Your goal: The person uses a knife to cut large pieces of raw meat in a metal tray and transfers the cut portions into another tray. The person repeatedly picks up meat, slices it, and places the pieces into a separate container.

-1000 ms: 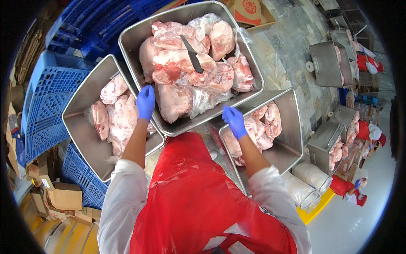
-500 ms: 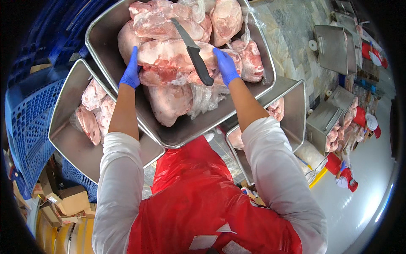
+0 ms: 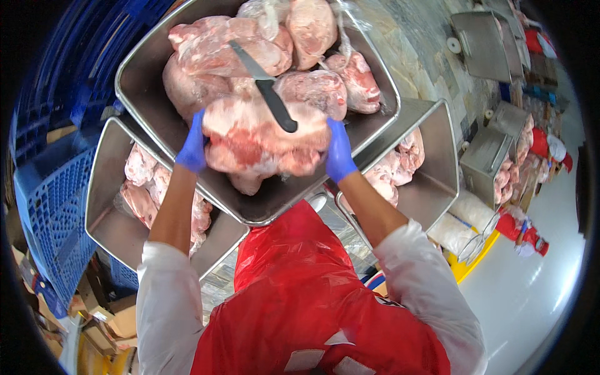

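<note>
My blue-gloved left hand (image 3: 192,144) and right hand (image 3: 338,149) grip either end of a large pink-and-red piece of meat (image 3: 256,150) over the big steel tub (image 3: 134,69). A knife (image 3: 275,103) with a black handle lies pointing away from me, its handle over this piece and its blade over the meat (image 3: 222,47) behind. Several more pieces, some in clear plastic, fill the back of the tub. My fingertips are partly hidden by the meat I hold.
Steel tubs with meat stand at left (image 3: 106,212) and right (image 3: 431,181). Blue plastic pallets (image 3: 53,206) and cardboard (image 3: 106,312) are at far left. At far right are more tubs (image 3: 481,169), white rolls (image 3: 459,231) and co-workers in red and white (image 3: 525,234).
My hands went from apart at the tub's near side to gripping the meat's two ends, then drew it toward me, uncovering another piece behind. The knife moved nearer with it.
</note>
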